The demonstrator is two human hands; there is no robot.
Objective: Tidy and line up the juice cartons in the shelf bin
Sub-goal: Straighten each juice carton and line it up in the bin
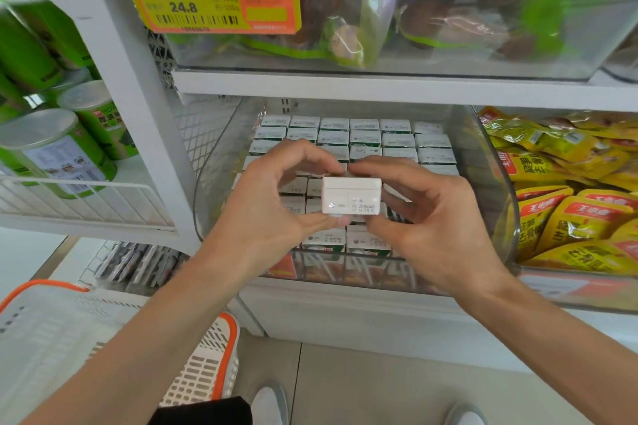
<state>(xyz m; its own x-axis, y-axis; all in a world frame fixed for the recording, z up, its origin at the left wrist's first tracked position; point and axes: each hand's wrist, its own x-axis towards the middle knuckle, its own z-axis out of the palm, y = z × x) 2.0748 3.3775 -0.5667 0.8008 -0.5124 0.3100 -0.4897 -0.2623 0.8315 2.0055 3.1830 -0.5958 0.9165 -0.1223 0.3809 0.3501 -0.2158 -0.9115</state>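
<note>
Grips one white carton [351, 196] between left hand [276, 203] and right hand [435, 217], fingers curled round both ends, above clear bin [483, 155] packed with upright carton rows [366, 138] beneath and beyond.

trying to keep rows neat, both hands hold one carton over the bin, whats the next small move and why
Probably lower the carton, pinched between left hand and right hand, into the bin, top up like the packed rows behind; the slot beneath is hidden.
</note>
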